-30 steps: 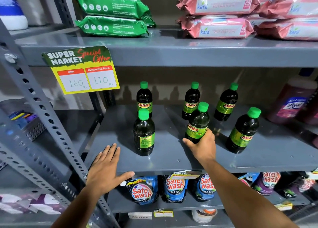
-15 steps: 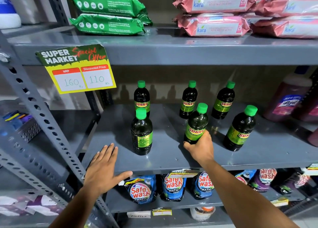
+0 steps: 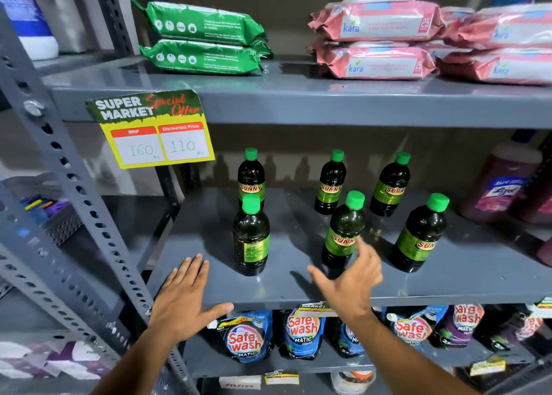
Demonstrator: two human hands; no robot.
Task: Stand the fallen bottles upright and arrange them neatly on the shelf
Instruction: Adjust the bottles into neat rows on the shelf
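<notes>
Several dark bottles with green caps and "SUNNY" labels stand upright on the grey middle shelf (image 3: 298, 287), in a back row and a front row. The front left bottle (image 3: 251, 236) has its label turned away. The front middle bottle (image 3: 343, 230) stands just beyond my right hand (image 3: 349, 281), which is open with spread fingers and holds nothing. The front right bottle (image 3: 419, 235) leans slightly in the view. My left hand (image 3: 185, 299) lies flat and open on the shelf's front left edge, near the front left bottle.
A yellow price sign (image 3: 152, 129) hangs from the upper shelf, which carries green wipes packs (image 3: 203, 39) and pink packs (image 3: 376, 36). A pink cleaner bottle (image 3: 501, 185) stands at the right. Blue detergent pouches (image 3: 245, 338) fill the shelf below. A perforated metal upright (image 3: 74, 191) runs along the left.
My right hand has let go of the front middle bottle and drawn back with its fingers spread. That bottle now stands free. My left hand stays on the shelf edge.
</notes>
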